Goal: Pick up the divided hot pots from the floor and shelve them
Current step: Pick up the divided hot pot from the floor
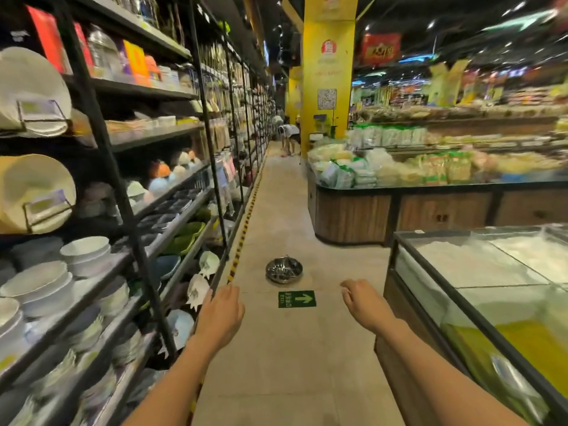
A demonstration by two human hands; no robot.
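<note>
A shiny steel divided hot pot (284,270) sits on the beige aisle floor ahead of me, just beyond a green arrow sticker (297,299). My left hand (222,312) hangs low near the shelf edge, left of the pot, fingers curled downward with nothing in them. My right hand (361,302) is out to the pot's right, fingers loosely curled, holding nothing. Both hands are short of the pot and apart from it. The black metal shelving (135,229) runs along my left, filled with bowls and plates.
A glass-topped bin counter (479,290) stands close on my right, with a wooden produce island (399,210) behind it. A yellow pillar (327,72) rises farther down. A person (289,133) bends over far along the aisle. Yellow-black tape (242,241) lines the shelf base.
</note>
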